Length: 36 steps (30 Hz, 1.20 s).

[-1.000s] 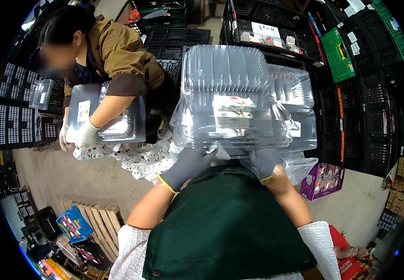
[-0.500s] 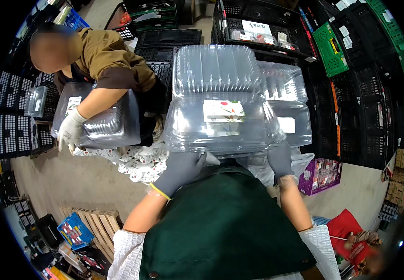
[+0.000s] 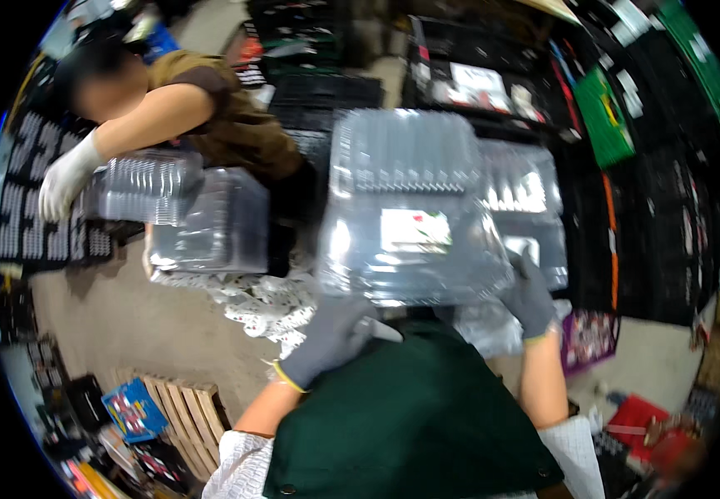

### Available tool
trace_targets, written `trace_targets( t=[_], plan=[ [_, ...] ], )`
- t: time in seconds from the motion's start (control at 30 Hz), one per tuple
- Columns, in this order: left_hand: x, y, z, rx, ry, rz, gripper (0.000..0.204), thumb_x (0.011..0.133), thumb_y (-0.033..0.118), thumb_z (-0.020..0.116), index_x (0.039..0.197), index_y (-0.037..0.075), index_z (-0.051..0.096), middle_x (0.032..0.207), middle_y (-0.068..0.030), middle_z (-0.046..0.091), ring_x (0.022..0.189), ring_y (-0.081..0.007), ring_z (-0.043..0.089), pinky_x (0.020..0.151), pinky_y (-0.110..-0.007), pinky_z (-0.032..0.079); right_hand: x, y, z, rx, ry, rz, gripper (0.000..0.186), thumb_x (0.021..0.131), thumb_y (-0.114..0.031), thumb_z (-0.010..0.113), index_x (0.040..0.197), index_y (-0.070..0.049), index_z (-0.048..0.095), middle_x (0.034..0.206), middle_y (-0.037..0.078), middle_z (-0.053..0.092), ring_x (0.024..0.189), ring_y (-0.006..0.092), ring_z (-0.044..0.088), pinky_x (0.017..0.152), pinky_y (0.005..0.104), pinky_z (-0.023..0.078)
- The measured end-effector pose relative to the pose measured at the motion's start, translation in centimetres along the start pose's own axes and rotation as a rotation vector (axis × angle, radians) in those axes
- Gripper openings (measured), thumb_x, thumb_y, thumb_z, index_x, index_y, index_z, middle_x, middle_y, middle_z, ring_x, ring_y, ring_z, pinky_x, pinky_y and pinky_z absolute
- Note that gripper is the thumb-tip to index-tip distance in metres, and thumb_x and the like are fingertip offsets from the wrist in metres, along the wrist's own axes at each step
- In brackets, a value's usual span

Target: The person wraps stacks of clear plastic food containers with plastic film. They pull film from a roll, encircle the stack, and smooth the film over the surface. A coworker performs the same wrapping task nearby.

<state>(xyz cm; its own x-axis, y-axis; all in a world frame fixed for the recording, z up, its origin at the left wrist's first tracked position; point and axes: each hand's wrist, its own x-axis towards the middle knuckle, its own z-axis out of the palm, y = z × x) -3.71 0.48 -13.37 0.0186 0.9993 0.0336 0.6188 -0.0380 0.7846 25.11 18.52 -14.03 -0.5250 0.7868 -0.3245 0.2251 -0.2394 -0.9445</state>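
In front of me lies a clear plastic clamshell box (image 3: 360, 258) with a printed label (image 3: 415, 230) and its ribbed half (image 3: 405, 150) spread open at the far side. My left hand (image 3: 326, 337), in a grey glove, is closed at the box's near left edge, its thumb stretched to the right. At the near right corner my right hand (image 3: 530, 295), also gloved in grey, grips the rim. The fingertips of both hands are partly hidden or blurred. More clear plastic boxes (image 3: 524, 179) lie just beyond to the right.
A co-worker's white-gloved hand (image 3: 69, 179) is beside stacked clear trays (image 3: 148, 187) at the left. Black crates (image 3: 651, 216) line the right side, and a purple crate (image 3: 590, 339) stands on the floor. Behind my left arm lies a wooden pallet (image 3: 181, 407).
My right hand has shifted up along the box's right corner. The co-worker's arm has swung left and up, with a stack of trays now beside it. The whole view has moved slightly and blurred.
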Motion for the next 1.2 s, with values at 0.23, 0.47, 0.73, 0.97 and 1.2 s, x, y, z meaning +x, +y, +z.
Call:
trace_targets(
  t=[0.23,0.47,0.73,0.97,1.2],
  plan=[
    [1.2,0.6,0.7,0.005,0.006,-0.017,0.017,0.082,0.019,0.058,0.096,0.012,0.062,0.083,-0.0047,0.067,0.091,-0.0279,0.061,0.087,-0.043,0.042,9.0,-14.4,12.0,-0.274,-0.013,-0.189,0.055,0.092,-0.027,0.057,0.136,0.001,0.039,0.135,0.019,0.047,0.123,0.0258,0.047,0.102,0.0348,0.036],
    [0.0,0.6,0.2,-0.372,0.205,0.005,0.014,0.084,0.018,0.058,0.090,0.006,0.059,0.089,-0.0098,0.060,0.090,-0.0262,0.055,0.085,-0.038,0.041,11.4,-13.3,17.7,-0.483,-0.429,-0.180,0.069,0.085,-0.031,0.065,0.139,0.001,0.034,0.136,0.021,0.045,0.128,0.0275,0.042,0.105,0.0341,0.033],
    [-1.1,-0.7,1.1,-0.664,0.291,-0.139,0.018,0.088,0.019,0.060,0.096,0.004,0.059,0.096,-0.0063,0.059,0.094,-0.0156,0.056,0.085,-0.031,0.044,22.7,-19.6,31.4,-0.658,-0.505,-0.556,0.114,0.065,-0.043,0.080,0.146,0.000,0.014,0.145,0.025,0.030,0.136,0.0289,0.031,0.108,0.0341,0.027],
    [-0.6,0.0,0.5,-0.838,0.275,-0.168,0.019,0.083,0.017,0.061,0.097,0.004,0.062,0.098,-0.0073,0.060,0.095,-0.0182,0.057,0.088,-0.032,0.043,21.7,-21.3,31.6,-0.596,-0.406,-0.649,0.042,0.074,-0.025,0.069,0.111,-0.004,0.064,0.100,0.015,0.067,0.092,0.0245,0.064,0.083,0.0343,0.049],
    [-3.1,-1.7,2.5,-1.009,0.631,-0.472,0.020,0.079,0.014,0.061,0.094,0.001,0.061,0.088,-0.0073,0.060,0.084,-0.0165,0.057,0.077,-0.031,0.046,14.2,-31.3,14.6,-1.344,-0.062,-0.813,0.025,0.072,-0.028,0.065,0.088,-0.009,0.067,0.087,0.012,0.065,0.080,0.0275,0.063,0.074,0.0379,0.050]
  ],
)
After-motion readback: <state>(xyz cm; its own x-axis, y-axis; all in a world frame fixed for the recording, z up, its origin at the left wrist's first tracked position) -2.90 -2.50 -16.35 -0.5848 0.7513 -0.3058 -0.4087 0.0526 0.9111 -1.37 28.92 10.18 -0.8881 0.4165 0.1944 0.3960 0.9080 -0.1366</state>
